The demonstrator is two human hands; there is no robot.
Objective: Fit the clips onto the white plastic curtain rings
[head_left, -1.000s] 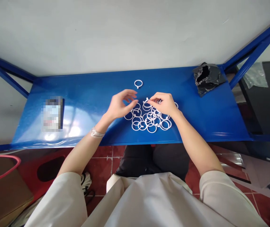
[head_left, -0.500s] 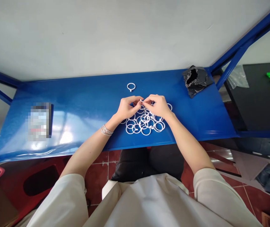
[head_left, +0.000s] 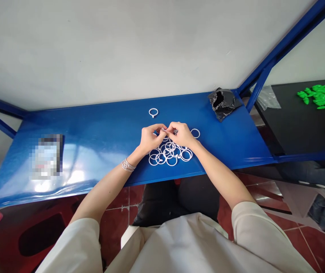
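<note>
left hand (head_left: pixel 150 140) and right hand (head_left: pixel 180 135), both hands pinched nearly closed, grip a small white piece (head_left: pixel 164 129) above white rings (head_left: pixel 169 146).

Left hand (head_left: pixel 150 138) and right hand (head_left: pixel 182 135) close together, fingers (head_left: pixel 161 135) pinched, forearms (head_left: pixel 221 173) angled inward toward each other

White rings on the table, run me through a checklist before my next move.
1. Hands together: ok. The left hand and right hand meet by the far side of the ring pile.
2. Grip on a piece: cannot tell. Whatever is between the fingers is too small and covered.
3. Lone white ring clear of the others: ok. It lies beyond the hands.
4. Piled rings all separate: not ok. Several overlap.
5. Black bag away from the rings: ok. It sits near the far right corner of the blue table.
</note>
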